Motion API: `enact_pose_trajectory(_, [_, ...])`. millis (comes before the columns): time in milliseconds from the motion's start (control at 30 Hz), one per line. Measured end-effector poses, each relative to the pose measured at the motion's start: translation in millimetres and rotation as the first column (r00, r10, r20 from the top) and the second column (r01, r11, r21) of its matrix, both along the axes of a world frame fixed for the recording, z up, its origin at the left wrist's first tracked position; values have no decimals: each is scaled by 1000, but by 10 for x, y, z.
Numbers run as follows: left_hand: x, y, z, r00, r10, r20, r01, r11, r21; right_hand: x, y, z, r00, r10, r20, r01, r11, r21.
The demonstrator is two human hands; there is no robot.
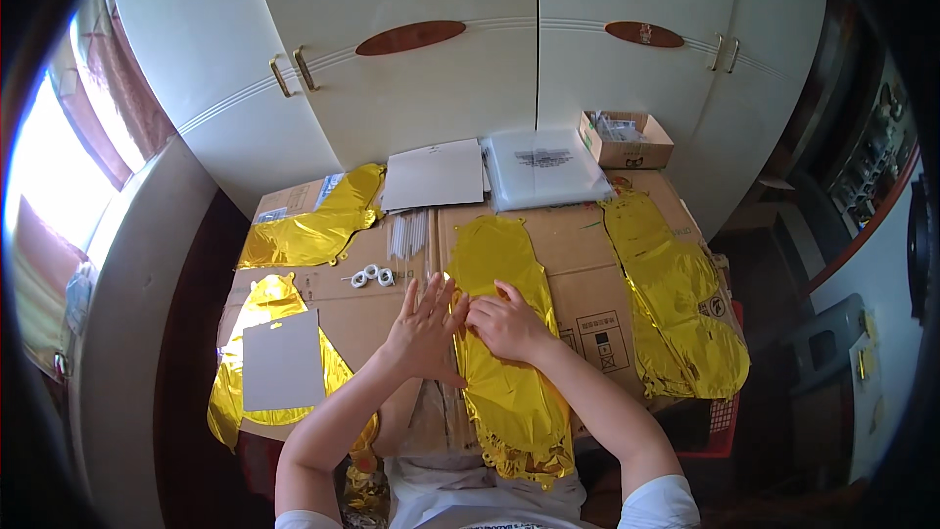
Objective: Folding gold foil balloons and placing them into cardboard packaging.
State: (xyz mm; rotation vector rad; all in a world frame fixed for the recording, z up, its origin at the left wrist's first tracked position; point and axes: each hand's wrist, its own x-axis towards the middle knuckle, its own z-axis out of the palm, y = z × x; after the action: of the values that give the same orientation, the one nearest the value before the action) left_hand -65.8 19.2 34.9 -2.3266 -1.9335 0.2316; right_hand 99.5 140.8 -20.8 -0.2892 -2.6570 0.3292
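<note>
A flat gold foil balloon (pixel 505 269) lies lengthwise in front of me, its lower end hanging toward my lap. My left hand (pixel 421 333) rests at its left edge, fingers stretched out and spread, with nothing held in them. On the foil beside it, my right hand (pixel 507 323) has its fingers curled together at the balloon's left edge, apparently pinching it; the fingertips are partly hidden. Left of my hands are small white ribbon rolls (pixel 372 276) and a bundle of clear straws (pixel 407 235).
More gold foil balloons lie at right (pixel 676 294) and far left (pixel 318 231). A grey card (pixel 282 362) covers another at near left. Grey cards (pixel 435 174), a stack of clear plastic bags (pixel 544 171) and a small cardboard box (pixel 629 144) line the cardboard-covered table's back, before white cabinets.
</note>
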Motion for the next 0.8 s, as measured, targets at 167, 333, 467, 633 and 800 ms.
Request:
enact_pose_trajectory(167, [70, -69, 67, 1000, -14, -15, 14, 1000, -3, -16, 1, -42, 1000, -6, -12, 7, 999, 42])
enact_pose_trajectory(333, [151, -141, 124, 999, -9, -49, 10, 1000, 8, -8, 3, -43, 999, 2, -35, 0, 999, 50])
enact_pose_trajectory(467, [206, -227, 142, 996, -5, -91, 4, 1000, -9, -20, 1, -66, 999, -2, -49, 3, 1000, 24])
enact_pose_trajectory(633, [255, -360, 204, 1000, -9, 8, 9, 1000, 9, -1, 0, -47, 999, 8, -33, -8, 1000, 5])
enact_pose_trajectory(800, [179, -351, -126, 998, 49, -24, -43, 978, 203, -9, -1, -48, 1000, 3, -14, -3, 1000, 4])
